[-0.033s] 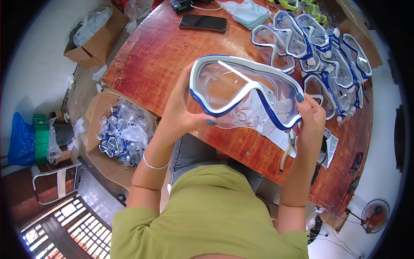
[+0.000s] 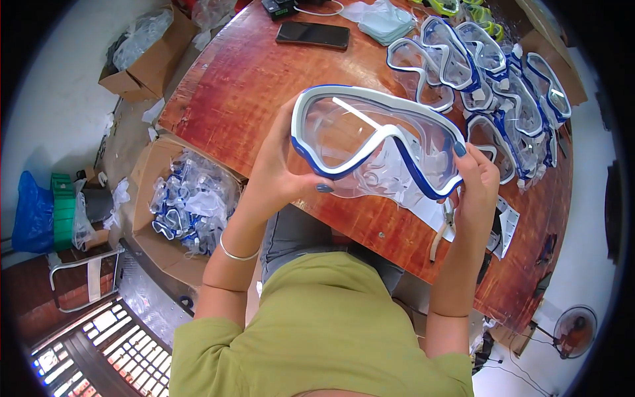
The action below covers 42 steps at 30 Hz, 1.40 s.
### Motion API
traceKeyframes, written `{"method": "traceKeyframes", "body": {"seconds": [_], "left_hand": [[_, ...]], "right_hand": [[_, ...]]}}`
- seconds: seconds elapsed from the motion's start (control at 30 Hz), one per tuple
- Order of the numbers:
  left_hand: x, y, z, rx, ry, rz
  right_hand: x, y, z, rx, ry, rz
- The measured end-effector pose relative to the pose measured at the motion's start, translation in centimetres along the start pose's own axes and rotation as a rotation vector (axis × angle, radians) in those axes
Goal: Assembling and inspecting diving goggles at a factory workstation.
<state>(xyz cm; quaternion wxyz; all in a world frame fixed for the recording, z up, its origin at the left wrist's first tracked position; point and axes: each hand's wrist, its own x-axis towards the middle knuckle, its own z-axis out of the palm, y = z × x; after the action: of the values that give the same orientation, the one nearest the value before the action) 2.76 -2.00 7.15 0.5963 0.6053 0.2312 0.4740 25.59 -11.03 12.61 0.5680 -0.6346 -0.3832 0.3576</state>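
Between my two hands a diving mask (image 2: pixel 390 135) with a white and blue frame and a clear lens is held up above the table. My left hand (image 2: pixel 281 169) grips its left end, the thumb along the lower edge and the other fingers mostly hidden behind. At the right end, my right hand (image 2: pixel 477 182) is closed on the rim, fingertips at the front. Under the mask, partly covered by it, are white paper (image 2: pixel 430 213) and pliers (image 2: pixel 443 231) with pale handles, close to my right wrist.
Several similar blue-and-white masks (image 2: pixel 456 56) are piled at the table's far right. A dark phone (image 2: pixel 312 36) and pale cloths (image 2: pixel 387 23) lie at the back of the wooden table (image 2: pixel 238 99). Left of me stands a carton (image 2: pixel 178 264) of bagged masks; another carton (image 2: pixel 142 73) is farther back.
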Motion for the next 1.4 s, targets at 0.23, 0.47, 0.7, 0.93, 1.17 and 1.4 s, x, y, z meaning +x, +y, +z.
{"method": "traceKeyframes", "body": {"seconds": [0.23,0.47,0.7,0.93,1.17,1.4], "left_hand": [[-0.3,1.9,0.4,-0.026,0.069,-0.073],[-0.9,-0.7,0.2,0.041,0.035,0.011],[-2.8,-1.6,-0.3,0.052,0.184,-0.112],[-3.2,-1.1,-0.2,0.124,0.278,-0.159],[-3.4,-0.9,-0.3,0.102,0.272,-0.125],[-3.5,-1.7,-0.7,-0.05,0.286,-0.154]], "right_hand": [[0.7,0.2,-0.2,-0.029,-0.055,-0.027],[-0.1,0.4,0.6,-0.058,-0.185,0.038],[-3.7,-8.2,-3.2,0.645,-0.418,-0.824],[-5.4,-15.6,-1.1,0.745,-1.139,-1.233],[-5.6,-15.3,0.1,0.746,-0.943,-1.332],[-5.3,-15.0,0.7,0.734,-0.896,-1.374]]}}
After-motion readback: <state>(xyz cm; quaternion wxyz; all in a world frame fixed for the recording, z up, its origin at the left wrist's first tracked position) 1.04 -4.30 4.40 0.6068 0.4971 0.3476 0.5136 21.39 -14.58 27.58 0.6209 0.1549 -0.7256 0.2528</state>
